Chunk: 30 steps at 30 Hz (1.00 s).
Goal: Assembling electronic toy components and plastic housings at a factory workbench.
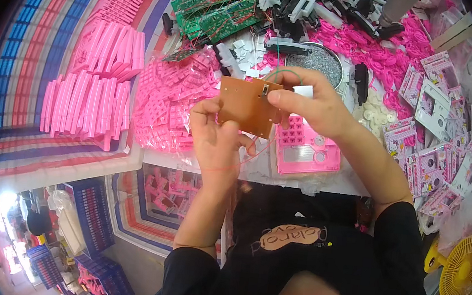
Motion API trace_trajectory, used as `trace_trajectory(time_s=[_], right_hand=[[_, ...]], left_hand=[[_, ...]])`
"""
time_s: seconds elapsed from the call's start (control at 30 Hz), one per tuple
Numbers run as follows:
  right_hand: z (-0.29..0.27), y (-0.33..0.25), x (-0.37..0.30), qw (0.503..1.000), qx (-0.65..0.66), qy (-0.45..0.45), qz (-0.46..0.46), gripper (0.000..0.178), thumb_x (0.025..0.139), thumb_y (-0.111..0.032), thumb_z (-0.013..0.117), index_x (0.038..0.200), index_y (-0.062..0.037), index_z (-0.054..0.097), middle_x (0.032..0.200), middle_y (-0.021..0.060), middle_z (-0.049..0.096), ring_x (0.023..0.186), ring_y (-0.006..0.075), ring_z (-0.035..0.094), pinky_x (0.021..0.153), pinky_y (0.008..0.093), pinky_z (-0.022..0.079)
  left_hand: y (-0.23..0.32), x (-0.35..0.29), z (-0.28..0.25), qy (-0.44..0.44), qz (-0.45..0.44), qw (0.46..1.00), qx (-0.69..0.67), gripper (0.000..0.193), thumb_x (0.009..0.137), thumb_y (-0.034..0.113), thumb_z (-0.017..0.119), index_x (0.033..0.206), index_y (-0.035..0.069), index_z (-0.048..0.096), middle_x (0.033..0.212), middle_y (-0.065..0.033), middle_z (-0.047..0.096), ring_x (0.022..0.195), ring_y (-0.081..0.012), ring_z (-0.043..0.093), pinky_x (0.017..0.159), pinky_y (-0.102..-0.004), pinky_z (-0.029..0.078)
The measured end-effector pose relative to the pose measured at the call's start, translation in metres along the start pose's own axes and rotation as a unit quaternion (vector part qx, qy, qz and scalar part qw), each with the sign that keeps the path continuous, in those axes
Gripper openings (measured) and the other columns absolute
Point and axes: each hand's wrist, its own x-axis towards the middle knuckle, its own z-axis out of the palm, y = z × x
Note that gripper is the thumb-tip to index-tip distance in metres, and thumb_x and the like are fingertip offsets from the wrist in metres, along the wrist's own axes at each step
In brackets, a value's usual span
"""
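Above the table's front edge I hold a brown circuit board [244, 106] up between both hands. My left hand [215, 139] grips its lower left side with thumb and fingers. At the upper right corner, beside a small black switch, my right hand [313, 104] pinches the board. A small white piece [303, 90] shows at the right hand's fingers; whether they grip it I cannot tell. Thin green and red wires loop from the board. Below my right hand lies a pink plastic casing [308, 156] with square key openings, partly hidden by the hand.
Bagged pink key parts [171, 99] and stacked pink casings [92, 105] lie left. Green circuit boards [219, 17], black-and-white parts [302, 3] and a round tin of small metal pieces [320, 64] are behind. Printed cards [435, 158] and a yellow fan [462, 269] are right.
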Motion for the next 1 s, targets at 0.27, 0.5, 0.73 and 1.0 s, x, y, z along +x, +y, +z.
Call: trace_trajectory(time_s=[0.27,0.5,0.73,1.0], right_hand=[[0.031,0.028,-0.018,0.995,-0.006,0.054,-0.086,0.023,0.101,-0.011,0.062,0.116,0.0044,0.068,0.086,0.0046,0.067,0.075,0.0093,0.065,0.065,0.0271,0.056],[-0.023,0.015,-0.032,0.969,-0.241,-0.026,-0.045,0.018,0.095,-0.01,0.065,0.105,0.0013,0.075,0.081,0.0094,0.073,0.071,0.0189,0.069,0.064,0.0325,0.053],[-0.002,0.041,-0.019,0.91,-0.412,-0.056,0.011,0.03,0.098,-0.024,0.06,0.124,-0.0102,0.069,0.092,0.0137,0.074,0.08,0.0297,0.071,0.073,0.0419,0.055],[0.008,0.037,-0.034,0.966,0.235,0.01,0.109,0.055,0.105,-0.031,0.046,0.152,-0.0031,0.036,0.088,0.01,0.067,0.082,0.0192,0.067,0.084,0.0357,0.053]], left_hand=[[-0.018,-0.005,-0.004,0.03,-0.131,0.991,-0.029,0.037,0.095,0.006,0.067,0.128,0.004,0.05,0.11,-0.009,0.062,0.083,-0.0139,0.064,0.053,-0.0228,0.049],[-0.017,-0.004,-0.031,-0.047,-0.208,0.969,-0.124,0.029,0.096,0.019,0.069,0.118,0.001,0.064,0.095,-0.011,0.07,0.063,-0.0119,0.059,0.045,-0.02,0.039],[-0.025,0.005,-0.011,-0.14,-0.177,0.946,-0.235,0.045,0.101,0.025,0.06,0.134,-0.002,0.049,0.109,-0.0238,0.066,0.052,-0.0205,0.057,0.037,-0.0272,0.04],[-0.031,-0.006,-0.017,-0.062,-0.007,0.996,0.062,0.036,0.103,0.022,0.06,0.133,0.003,0.051,0.107,-0.0154,0.069,0.058,-0.012,0.054,0.047,-0.0225,0.041]])
